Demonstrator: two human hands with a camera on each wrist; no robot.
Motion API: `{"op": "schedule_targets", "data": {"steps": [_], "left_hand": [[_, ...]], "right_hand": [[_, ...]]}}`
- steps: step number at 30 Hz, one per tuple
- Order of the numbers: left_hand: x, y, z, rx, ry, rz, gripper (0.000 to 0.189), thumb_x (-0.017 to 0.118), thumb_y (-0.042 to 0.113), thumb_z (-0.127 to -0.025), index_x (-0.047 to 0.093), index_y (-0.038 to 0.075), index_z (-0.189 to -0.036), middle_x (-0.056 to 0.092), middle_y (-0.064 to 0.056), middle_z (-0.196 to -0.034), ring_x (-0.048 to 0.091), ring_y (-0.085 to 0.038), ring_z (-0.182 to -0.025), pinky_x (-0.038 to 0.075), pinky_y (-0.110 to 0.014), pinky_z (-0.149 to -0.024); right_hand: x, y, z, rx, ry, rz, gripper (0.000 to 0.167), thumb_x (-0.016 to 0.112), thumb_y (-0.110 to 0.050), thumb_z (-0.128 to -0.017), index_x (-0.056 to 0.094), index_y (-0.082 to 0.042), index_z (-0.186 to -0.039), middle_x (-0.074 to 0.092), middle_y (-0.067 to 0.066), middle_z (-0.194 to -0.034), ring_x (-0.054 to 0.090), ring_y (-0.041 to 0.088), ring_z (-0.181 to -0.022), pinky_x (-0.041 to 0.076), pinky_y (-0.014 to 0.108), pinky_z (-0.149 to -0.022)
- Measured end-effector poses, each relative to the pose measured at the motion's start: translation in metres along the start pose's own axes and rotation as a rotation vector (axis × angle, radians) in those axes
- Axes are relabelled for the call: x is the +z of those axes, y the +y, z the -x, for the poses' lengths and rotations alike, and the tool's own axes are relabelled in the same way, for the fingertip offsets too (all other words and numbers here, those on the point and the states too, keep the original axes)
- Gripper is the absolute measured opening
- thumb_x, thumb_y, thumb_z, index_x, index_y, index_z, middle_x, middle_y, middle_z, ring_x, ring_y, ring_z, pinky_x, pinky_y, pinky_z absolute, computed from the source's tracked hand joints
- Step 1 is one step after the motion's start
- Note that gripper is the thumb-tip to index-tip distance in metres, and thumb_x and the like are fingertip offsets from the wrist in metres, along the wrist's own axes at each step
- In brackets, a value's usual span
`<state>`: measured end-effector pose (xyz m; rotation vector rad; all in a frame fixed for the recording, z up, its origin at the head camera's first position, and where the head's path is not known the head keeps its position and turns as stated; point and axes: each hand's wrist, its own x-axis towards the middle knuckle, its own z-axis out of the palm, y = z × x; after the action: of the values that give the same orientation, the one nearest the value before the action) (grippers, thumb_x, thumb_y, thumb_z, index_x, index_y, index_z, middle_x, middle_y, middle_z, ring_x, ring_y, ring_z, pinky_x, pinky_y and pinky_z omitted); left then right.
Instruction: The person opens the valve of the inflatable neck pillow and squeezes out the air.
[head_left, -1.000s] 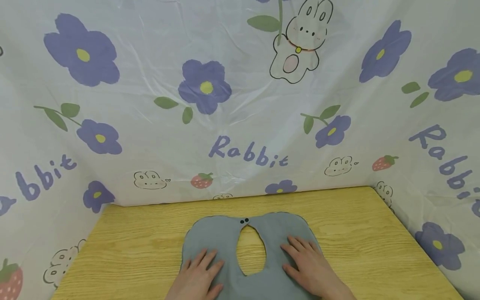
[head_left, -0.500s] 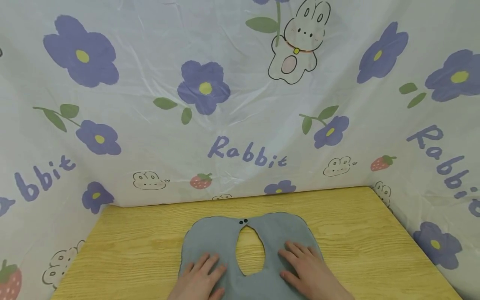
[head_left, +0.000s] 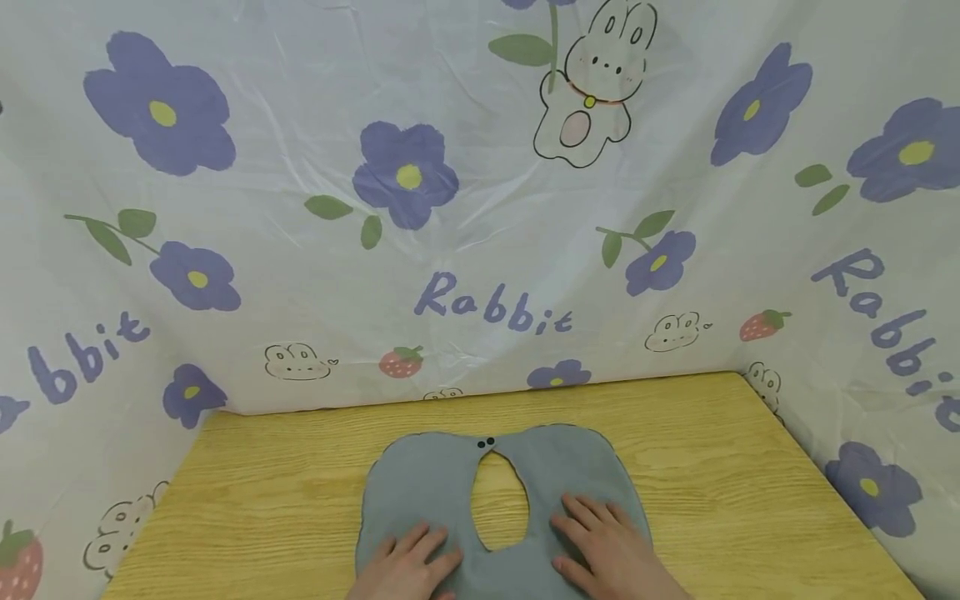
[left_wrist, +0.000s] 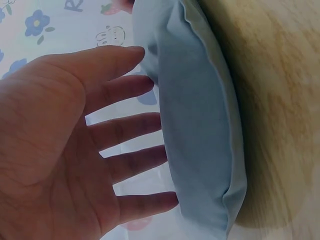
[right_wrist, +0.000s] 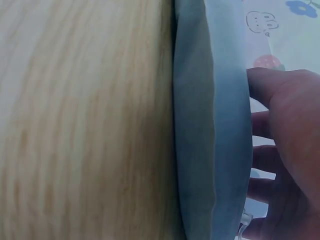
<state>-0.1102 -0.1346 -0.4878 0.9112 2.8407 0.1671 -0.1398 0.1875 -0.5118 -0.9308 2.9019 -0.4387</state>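
One floral sheet (head_left: 322, 275) beyond cushion (head_left: 442, 483)

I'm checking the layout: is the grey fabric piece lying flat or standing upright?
Flat: the grey fabric piece lies on the table, which shows through its middle.

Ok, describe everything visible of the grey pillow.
The grey pillow lies flat on the wooden table, apparently soft cloth, with a seam along its thick edge. Rounded lobes meet at the far side by two dark dots, enclosing an oval opening. Left hand and right hand touch it; the head view crops its near end.
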Motion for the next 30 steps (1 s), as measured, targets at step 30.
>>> {"op": "schedule_targets", "data": {"steps": [30], "left_hand": [[0.014,0.031,0.001,0.293,0.227,-0.009,0.034,0.051,0.05,-0.107,0.069,0.025,-0.123,0.062,-0.003,-0.128,0.062,-0.019,-0.11,0.056,-0.032,-0.07]], "right_hand": [[0.022,-0.025,-0.008,-0.493,0.265,-0.004,0.027,0.058,-0.032,-0.107,0.071,-0.022,-0.129,0.065,0.007,-0.136,0.061,0.022,-0.12,0.056,0.035,-0.089]]}}
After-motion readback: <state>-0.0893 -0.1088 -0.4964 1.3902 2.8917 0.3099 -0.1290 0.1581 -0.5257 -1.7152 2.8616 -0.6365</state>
